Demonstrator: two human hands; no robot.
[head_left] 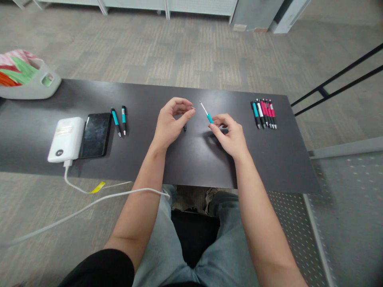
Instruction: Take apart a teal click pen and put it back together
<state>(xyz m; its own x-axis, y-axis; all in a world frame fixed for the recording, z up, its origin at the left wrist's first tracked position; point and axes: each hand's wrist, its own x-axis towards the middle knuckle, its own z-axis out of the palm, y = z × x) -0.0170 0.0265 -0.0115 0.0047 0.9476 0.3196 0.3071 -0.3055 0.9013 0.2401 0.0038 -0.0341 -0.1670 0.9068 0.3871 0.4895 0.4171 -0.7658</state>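
Now the right hand (230, 133) pinches a blue pen (210, 118) over the worktop (203, 171) — maybe low so its thin stick (203, 107) pokes free. The left hand (172, 121) bunches its fingertips — around what, I can't tell.

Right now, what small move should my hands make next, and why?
I'd probably ease your left hand toward the thin white refill: it sticks out bare from the turquoise pen barrel in your right hand, and your left fingertips are close by but apart from it. What they pinch, if anything, is too small to tell.
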